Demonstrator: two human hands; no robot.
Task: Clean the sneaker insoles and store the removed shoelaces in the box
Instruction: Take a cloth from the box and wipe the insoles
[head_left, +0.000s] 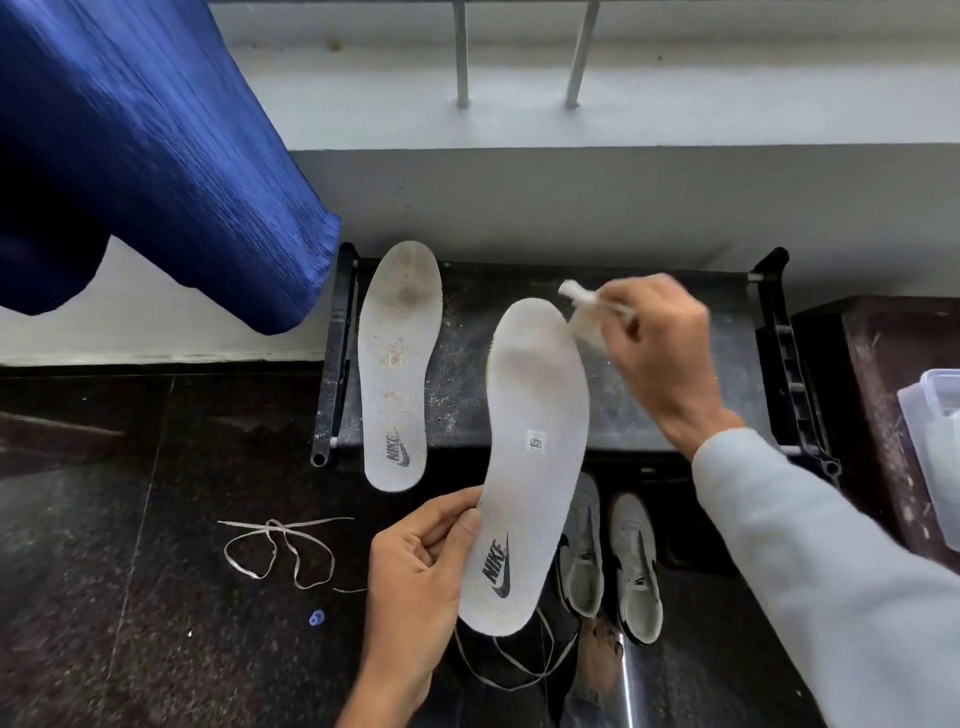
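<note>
My left hand grips the heel end of a white insole, holding it up lengthwise over the front of a black rack. My right hand holds a small white wipe against the insole's toe end, on its right edge. A second, stained white insole lies flat on the rack's left side. One grey shoelace lies looped on the dark floor at the left. Another shoelace lies under the held insole, partly hidden. A clear plastic box sits at the right edge.
The black rack stands against a white wall. A pair of grey sneakers stands on the floor under its front edge. A blue curtain hangs at upper left. A small blue cap lies on the floor.
</note>
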